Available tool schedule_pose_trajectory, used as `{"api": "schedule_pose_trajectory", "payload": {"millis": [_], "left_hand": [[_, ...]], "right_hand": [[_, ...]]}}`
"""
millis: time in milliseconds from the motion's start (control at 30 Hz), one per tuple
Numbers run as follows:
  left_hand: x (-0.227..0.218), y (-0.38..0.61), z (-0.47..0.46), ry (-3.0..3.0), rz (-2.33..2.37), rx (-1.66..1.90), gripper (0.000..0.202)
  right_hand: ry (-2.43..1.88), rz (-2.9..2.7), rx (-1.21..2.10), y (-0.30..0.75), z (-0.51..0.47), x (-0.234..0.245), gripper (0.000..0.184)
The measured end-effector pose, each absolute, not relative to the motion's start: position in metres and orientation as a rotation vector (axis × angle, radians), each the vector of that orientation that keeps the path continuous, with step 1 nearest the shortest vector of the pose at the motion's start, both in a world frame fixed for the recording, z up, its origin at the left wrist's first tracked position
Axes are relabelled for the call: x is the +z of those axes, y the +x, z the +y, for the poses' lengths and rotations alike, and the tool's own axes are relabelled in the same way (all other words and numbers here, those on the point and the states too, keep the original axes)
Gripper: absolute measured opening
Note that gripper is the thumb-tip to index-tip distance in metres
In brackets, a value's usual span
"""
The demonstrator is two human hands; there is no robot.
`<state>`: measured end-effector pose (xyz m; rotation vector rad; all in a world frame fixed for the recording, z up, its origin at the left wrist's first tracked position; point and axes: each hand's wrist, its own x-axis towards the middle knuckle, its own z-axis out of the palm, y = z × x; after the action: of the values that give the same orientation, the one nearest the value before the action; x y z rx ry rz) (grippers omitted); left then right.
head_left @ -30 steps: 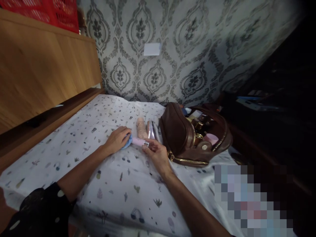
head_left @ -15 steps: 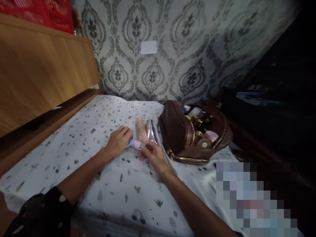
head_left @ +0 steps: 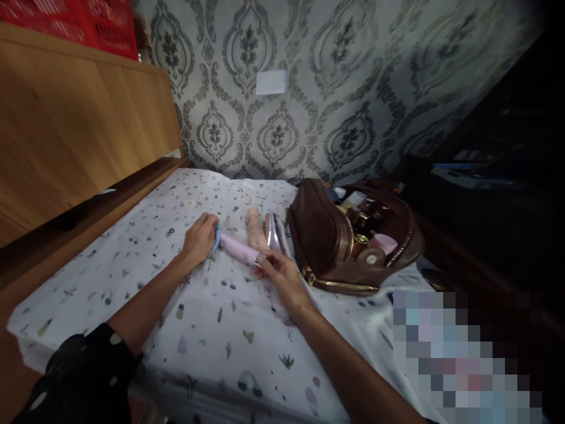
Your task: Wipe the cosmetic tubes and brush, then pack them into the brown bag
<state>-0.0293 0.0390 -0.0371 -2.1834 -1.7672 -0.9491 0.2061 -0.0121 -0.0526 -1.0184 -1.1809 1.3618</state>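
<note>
A slim pink tube [head_left: 238, 248] spans the gap between my two hands, above the patterned sheet. My right hand [head_left: 282, 277] pinches its right end, where a thin silvery band shows. My left hand [head_left: 200, 238] is closed around a small blue piece [head_left: 216, 238] at the tube's other end. Whether the blue piece is a cloth or a cover, I cannot tell. Just behind the right hand lie a peach tube [head_left: 255, 227] and a shiny silver-pink tube [head_left: 273, 229], side by side on the sheet.
A brown cosmetic bag [head_left: 318, 229] stands unzipped on the right, with several bottles and a pink jar [head_left: 383, 242] inside. Wooden furniture [head_left: 88, 106] borders the left, with a red basket [head_left: 110, 26] on top. A patterned wall [head_left: 304, 135] rises behind.
My left hand has moved left with the blue piece, so much more of the pink tube shows between the hands. The right hand keeps its pinch. The view has shifted slightly.
</note>
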Motion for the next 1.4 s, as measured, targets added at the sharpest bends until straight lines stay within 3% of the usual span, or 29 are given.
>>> {"api": "schedule_pose_trajectory", "payload": {"millis": [233,500,767,1133,1400], "left_hand": [[-0.026,-0.012,0.024,-2.190,-1.489,-1.216,0.018],[-0.029,0.023,0.004,-2.368,-1.011,-0.813,0.026],[-0.025,-0.007,0.022,-2.254,-1.333,-0.572,0.025],[-0.021,0.017,0.005,-2.663,-1.448,-1.044,0.024],[-0.004,-0.001,0.016,-2.730,-1.679,-0.961,0.015]], "right_hand": [[-0.998,-1.196,1.337,0.206,-0.011,-0.050,0.042],[-1.012,-1.200,1.314,0.203,-0.012,-0.051,0.041],[-1.034,-1.165,1.315,0.205,-0.010,-0.053,0.049],[-1.022,-1.229,1.281,0.203,-0.014,-0.050,0.037],[-1.001,-1.201,1.299,0.201,-0.016,-0.047,0.028]]}}
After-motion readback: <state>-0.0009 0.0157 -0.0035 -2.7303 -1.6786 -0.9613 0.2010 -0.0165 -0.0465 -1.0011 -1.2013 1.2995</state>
